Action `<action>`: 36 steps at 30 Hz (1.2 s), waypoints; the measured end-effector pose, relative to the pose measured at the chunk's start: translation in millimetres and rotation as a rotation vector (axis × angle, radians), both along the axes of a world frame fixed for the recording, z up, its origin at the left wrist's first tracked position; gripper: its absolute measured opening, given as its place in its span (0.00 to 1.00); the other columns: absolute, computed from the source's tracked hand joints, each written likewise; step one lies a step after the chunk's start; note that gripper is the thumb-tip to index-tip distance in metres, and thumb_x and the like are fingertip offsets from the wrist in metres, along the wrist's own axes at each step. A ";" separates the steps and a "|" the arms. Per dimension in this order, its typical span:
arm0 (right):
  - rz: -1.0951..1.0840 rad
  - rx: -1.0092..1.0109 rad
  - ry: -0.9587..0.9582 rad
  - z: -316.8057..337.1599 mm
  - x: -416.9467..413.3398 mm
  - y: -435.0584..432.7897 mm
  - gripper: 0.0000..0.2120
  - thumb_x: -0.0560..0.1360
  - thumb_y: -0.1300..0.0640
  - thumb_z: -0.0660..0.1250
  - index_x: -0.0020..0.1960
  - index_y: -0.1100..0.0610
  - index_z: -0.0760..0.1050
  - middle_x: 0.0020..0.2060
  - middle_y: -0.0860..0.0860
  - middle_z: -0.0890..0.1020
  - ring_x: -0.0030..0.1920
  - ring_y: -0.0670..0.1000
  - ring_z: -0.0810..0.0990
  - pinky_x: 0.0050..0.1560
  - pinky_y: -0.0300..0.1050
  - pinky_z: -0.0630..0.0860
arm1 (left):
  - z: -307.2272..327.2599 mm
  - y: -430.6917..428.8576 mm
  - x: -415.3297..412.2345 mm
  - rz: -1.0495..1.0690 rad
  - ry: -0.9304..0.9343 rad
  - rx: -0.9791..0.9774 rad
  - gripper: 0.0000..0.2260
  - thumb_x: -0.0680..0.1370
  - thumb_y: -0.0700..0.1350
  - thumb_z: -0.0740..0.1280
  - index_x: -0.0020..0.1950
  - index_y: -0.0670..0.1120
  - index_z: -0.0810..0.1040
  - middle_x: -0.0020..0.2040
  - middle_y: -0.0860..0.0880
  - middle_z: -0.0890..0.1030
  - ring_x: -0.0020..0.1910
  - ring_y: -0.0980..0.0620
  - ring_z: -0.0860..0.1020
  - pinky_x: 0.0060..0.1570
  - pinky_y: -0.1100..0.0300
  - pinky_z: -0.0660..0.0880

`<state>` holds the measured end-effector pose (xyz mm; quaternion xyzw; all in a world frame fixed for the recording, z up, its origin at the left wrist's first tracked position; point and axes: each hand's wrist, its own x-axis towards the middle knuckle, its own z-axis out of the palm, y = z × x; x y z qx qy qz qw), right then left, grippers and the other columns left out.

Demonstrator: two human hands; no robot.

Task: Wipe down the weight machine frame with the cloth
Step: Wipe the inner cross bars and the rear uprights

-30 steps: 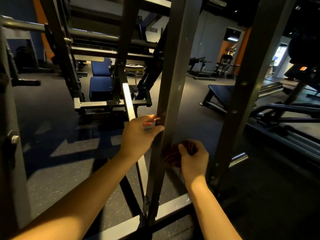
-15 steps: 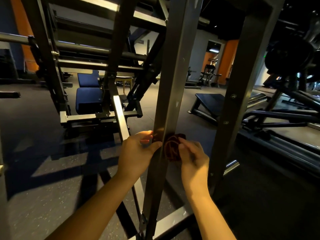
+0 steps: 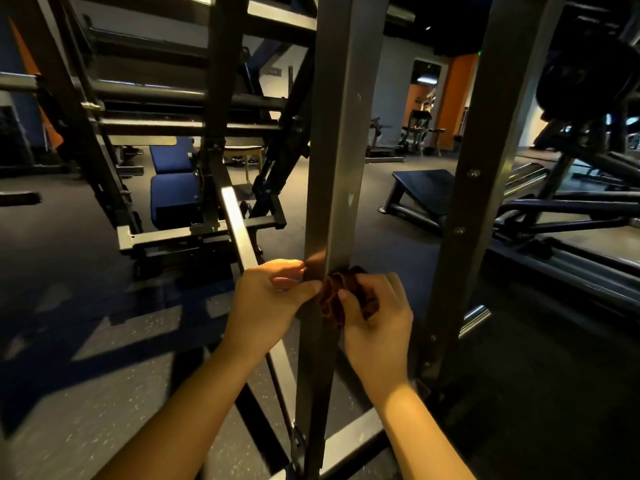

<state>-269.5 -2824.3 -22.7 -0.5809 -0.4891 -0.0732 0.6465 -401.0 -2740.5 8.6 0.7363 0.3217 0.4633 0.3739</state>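
Head view: right hand (image 3: 377, 317) holds the bunched cloth (image 3: 334, 296) against the middle post (image 3: 339, 133), left hand (image 3: 270, 299) at 9 o'clock grips that post's edge; job looks partway, w/ post top at 12 & side post (image 3: 485, 168) at 3 o'clock prob. left to wipe.

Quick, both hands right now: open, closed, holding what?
Left hand: closed, gripping the frame post.
Right hand: closed, holding the cloth against the post.

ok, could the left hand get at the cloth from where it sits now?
Probably yes. The left hand grips the left edge of the upright post, and its thumb lies right beside the cloth that the right hand holds against the post's front. Nothing stands between them.
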 end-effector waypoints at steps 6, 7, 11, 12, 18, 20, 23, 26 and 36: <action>-0.006 0.243 -0.128 106.4 11.4 23.6 0.08 0.78 0.65 0.71 0.54 0.56 0.79 0.49 0.41 0.76 0.52 0.29 0.76 0.53 0.24 0.72 | 42.7 -5.1 2.1 0.024 -0.200 -0.067 0.12 0.76 0.50 0.74 0.60 0.53 0.82 0.52 0.61 0.84 0.52 0.70 0.79 0.45 0.76 0.71; 0.032 0.273 -0.103 114.3 11.1 25.7 0.07 0.78 0.65 0.71 0.54 0.56 0.78 0.49 0.41 0.77 0.52 0.31 0.78 0.52 0.25 0.73 | 50.6 -4.2 3.2 0.033 -0.211 -0.032 0.16 0.77 0.51 0.73 0.64 0.52 0.82 0.57 0.59 0.83 0.56 0.67 0.78 0.47 0.74 0.70; 0.114 0.135 0.002 55.4 2.9 12.1 0.11 0.76 0.67 0.72 0.51 0.53 0.77 0.52 0.49 0.76 0.53 0.41 0.79 0.52 0.29 0.75 | 75.3 -0.1 12.1 0.040 -0.239 0.095 0.15 0.78 0.48 0.73 0.65 0.51 0.82 0.56 0.60 0.83 0.58 0.67 0.78 0.50 0.78 0.72; 0.135 0.108 0.006 42.7 1.3 6.4 0.12 0.75 0.68 0.73 0.50 0.53 0.77 0.51 0.49 0.76 0.52 0.42 0.80 0.51 0.29 0.75 | 78.7 0.2 14.1 0.042 -0.237 0.103 0.14 0.77 0.48 0.73 0.63 0.53 0.82 0.55 0.61 0.83 0.57 0.67 0.78 0.50 0.78 0.72; 0.193 0.195 -0.025 127.9 20.4 23.3 0.15 0.76 0.63 0.73 0.46 0.43 0.74 0.46 0.43 0.80 0.49 0.37 0.81 0.50 0.29 0.76 | 90.1 -1.0 16.4 0.046 -0.236 0.113 0.13 0.77 0.48 0.72 0.61 0.50 0.82 0.53 0.57 0.84 0.54 0.68 0.80 0.49 0.75 0.74; 0.223 0.207 -0.010 127.7 21.5 25.3 0.10 0.77 0.63 0.73 0.47 0.48 0.76 0.48 0.47 0.81 0.50 0.41 0.82 0.51 0.32 0.78 | 94.1 -2.2 16.5 0.047 -0.261 0.078 0.12 0.78 0.46 0.72 0.61 0.50 0.82 0.52 0.58 0.83 0.51 0.72 0.79 0.46 0.79 0.72; 0.196 0.096 -0.063 80.7 20.9 14.5 0.09 0.76 0.65 0.73 0.48 0.52 0.77 0.49 0.48 0.78 0.51 0.41 0.79 0.51 0.29 0.74 | 95.1 -1.6 17.8 0.051 -0.280 0.042 0.12 0.78 0.46 0.71 0.61 0.50 0.81 0.52 0.60 0.82 0.48 0.77 0.77 0.43 0.82 0.69; 0.210 0.060 -0.085 86.0 24.5 13.9 0.15 0.75 0.64 0.74 0.45 0.45 0.76 0.47 0.45 0.79 0.50 0.39 0.80 0.50 0.29 0.75 | 96.5 -5.6 18.4 0.068 -0.262 0.022 0.12 0.79 0.47 0.71 0.62 0.50 0.81 0.51 0.62 0.81 0.46 0.79 0.76 0.41 0.83 0.68; 0.217 0.052 -0.065 70.9 24.7 11.8 0.10 0.76 0.63 0.74 0.47 0.49 0.77 0.50 0.44 0.77 0.53 0.41 0.78 0.52 0.30 0.75 | 115.5 -15.5 20.8 0.109 -0.248 0.114 0.08 0.81 0.45 0.68 0.59 0.52 0.81 0.50 0.63 0.79 0.45 0.81 0.75 0.40 0.84 0.68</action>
